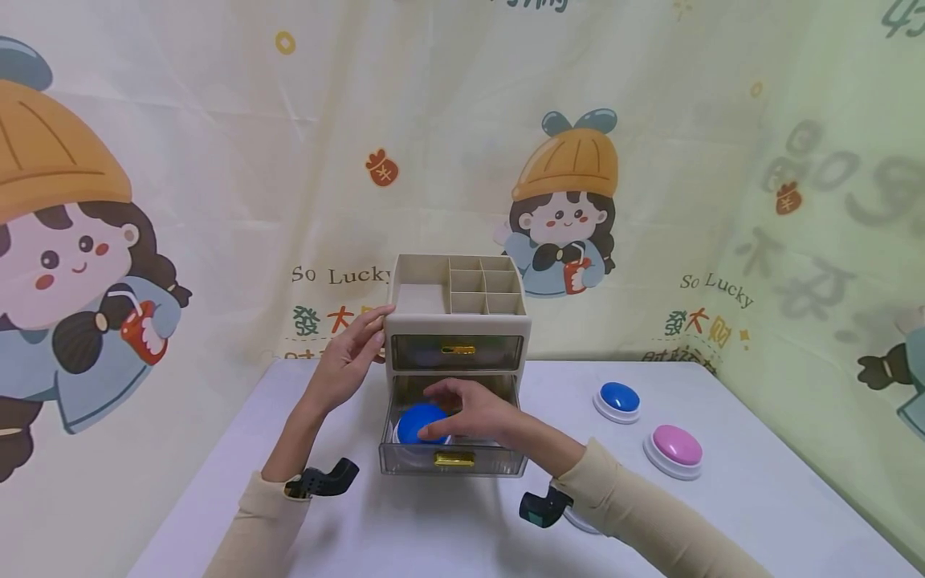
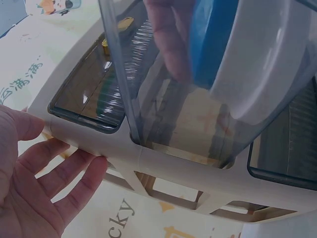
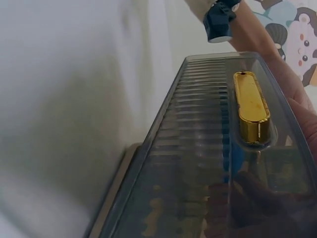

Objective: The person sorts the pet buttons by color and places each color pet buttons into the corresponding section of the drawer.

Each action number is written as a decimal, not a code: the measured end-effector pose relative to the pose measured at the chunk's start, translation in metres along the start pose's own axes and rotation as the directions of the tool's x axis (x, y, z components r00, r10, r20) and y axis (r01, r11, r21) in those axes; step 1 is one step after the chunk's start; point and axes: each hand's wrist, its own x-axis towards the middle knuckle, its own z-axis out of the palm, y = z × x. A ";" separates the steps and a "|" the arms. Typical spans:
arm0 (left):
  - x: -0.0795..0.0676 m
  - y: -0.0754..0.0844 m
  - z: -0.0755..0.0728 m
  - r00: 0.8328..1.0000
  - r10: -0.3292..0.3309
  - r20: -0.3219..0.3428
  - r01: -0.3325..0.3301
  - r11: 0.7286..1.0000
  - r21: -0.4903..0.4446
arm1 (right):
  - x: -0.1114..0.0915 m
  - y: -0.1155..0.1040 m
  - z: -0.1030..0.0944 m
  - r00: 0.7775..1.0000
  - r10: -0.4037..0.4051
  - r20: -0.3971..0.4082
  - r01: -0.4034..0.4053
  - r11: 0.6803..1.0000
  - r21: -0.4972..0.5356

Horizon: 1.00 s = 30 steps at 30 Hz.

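Note:
A beige desktop organizer [image 1: 457, 324] has its lower smoky, see-through drawer [image 1: 499, 459] pulled out. Inside at the left sits a push button [image 1: 417, 419] with a blue dome and white base, also visible through the drawer wall in the left wrist view [image 2: 215, 42]. My right hand [image 1: 473, 409] reaches into the drawer, thumb against the front of the dome and bent fingers around its far side. My left hand [image 1: 345, 361] rests extended fingers on the organizer's upper left side. The drawer's gold handle [image 3: 252, 104] fills part of the right wrist view.
At the table's right are another blue button [image 1: 619, 399] and a pink button [image 1: 675, 449]. A white base edge [image 1: 582, 520] peeks out under my right forearm. The closed upper drawer [image 1: 457, 353] is above the open one. A printed curtain hangs behind.

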 end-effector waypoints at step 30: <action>0.000 0.003 -0.001 1.000 0.002 0.003 -0.002 1.000 0.013 | -0.042 -0.004 -0.012 0.890 -0.304 -0.339 0.266 0.951 -0.156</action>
